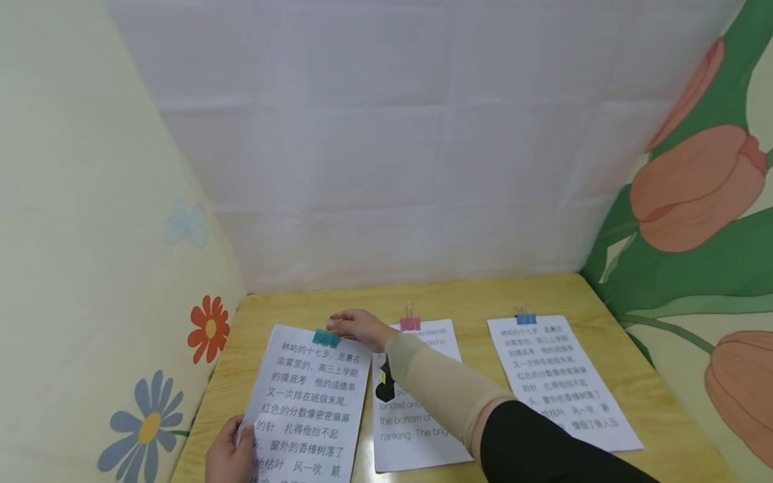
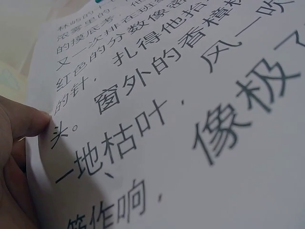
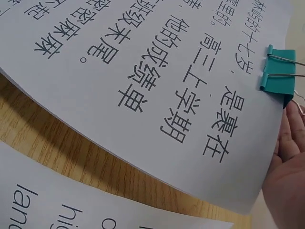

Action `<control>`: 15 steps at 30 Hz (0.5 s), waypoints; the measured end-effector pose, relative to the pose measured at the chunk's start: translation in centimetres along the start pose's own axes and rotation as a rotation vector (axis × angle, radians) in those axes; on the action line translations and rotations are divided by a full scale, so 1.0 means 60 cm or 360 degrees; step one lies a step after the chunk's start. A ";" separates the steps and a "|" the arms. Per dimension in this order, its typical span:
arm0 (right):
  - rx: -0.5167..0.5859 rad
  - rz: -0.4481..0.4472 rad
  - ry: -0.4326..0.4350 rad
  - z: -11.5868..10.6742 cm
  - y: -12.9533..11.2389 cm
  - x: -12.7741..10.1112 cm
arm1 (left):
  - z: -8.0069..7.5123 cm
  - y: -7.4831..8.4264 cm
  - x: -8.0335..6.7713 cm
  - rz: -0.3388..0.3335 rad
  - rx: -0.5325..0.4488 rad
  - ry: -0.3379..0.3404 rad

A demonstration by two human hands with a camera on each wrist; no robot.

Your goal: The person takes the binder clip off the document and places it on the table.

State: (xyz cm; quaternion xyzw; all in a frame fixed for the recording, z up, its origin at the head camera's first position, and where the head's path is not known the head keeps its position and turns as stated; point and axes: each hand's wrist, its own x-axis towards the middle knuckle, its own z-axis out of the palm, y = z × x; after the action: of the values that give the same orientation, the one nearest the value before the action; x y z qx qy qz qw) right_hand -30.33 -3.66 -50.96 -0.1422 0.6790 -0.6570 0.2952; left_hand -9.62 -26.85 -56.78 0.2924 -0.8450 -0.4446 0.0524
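Note:
A printed sheaf of paper with Chinese text is raised at the left of the table, tilted toward me. My left hand pinches its left edge, the thumb on the front and fingers behind. A teal binder clip bites the top edge, its wire handles pointing away from the text. My right hand reaches across to that clip; its fingers lie behind the clip at a wire handle. The right thumb is out of the right wrist view.
An English-printed paper with a pink binder clip lies in the middle, partly under my right forearm. Another Chinese-printed paper with a blue binder clip lies right. White cloth hangs behind the wooden table.

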 end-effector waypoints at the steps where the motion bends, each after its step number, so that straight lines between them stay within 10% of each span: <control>1: 0.0010 0.0001 -0.0001 -0.001 0.000 0.000 | 0.000 -0.001 0.001 0.0009 0.0004 -0.0006; 15: 0.0089 0.0013 0.0014 -0.004 0.003 0.002 | -0.003 0.003 0.000 0.0001 0.0015 -0.0053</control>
State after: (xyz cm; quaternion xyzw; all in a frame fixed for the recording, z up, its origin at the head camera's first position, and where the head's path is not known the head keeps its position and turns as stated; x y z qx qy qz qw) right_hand -30.52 -3.54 -51.18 -0.1283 0.6622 -0.6751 0.2987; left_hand -9.65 -26.91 -56.53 0.2849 -0.8480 -0.4453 0.0372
